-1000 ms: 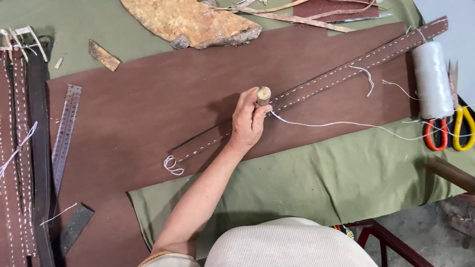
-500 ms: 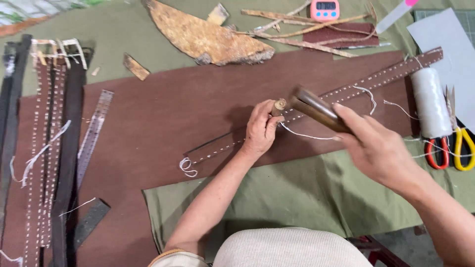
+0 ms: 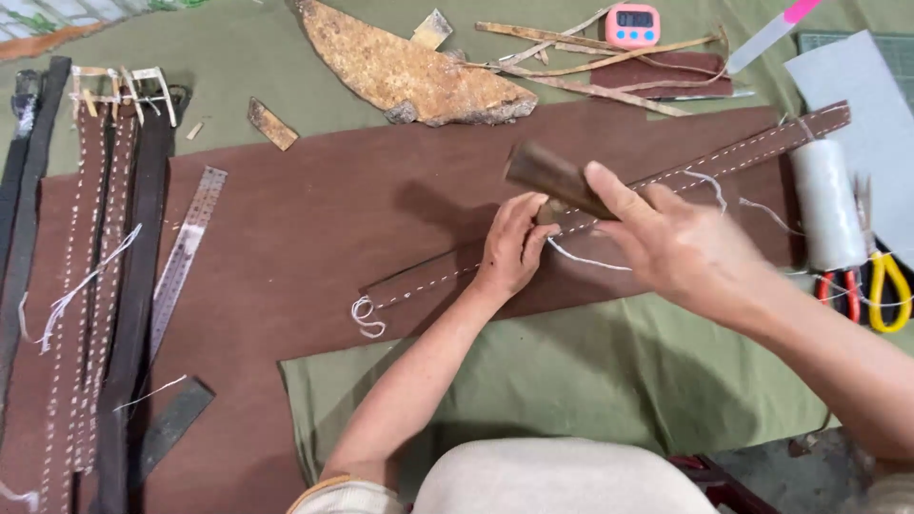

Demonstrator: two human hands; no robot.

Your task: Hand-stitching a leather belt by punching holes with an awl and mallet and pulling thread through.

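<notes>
A long brown leather strap with white stitching lies diagonally on a wide brown leather sheet. My left hand rests on the strap near its middle, fingers pinched around a small upright tool that is mostly hidden. My right hand grips a dark wooden mallet, whose head hovers just above the left fingers. White thread trails from the strap by the left hand. A loop of the same thread hangs off the strap's lower end.
Several stitched belts and a steel ruler lie at the left. A white thread spool, red-handled pliers and yellow scissors sit at the right. A rough tan hide piece, a pink timer and green cloth surround the sheet.
My right hand came in from the right holding the mallet and brought it over the left hand. The left hand stayed on the strap.
</notes>
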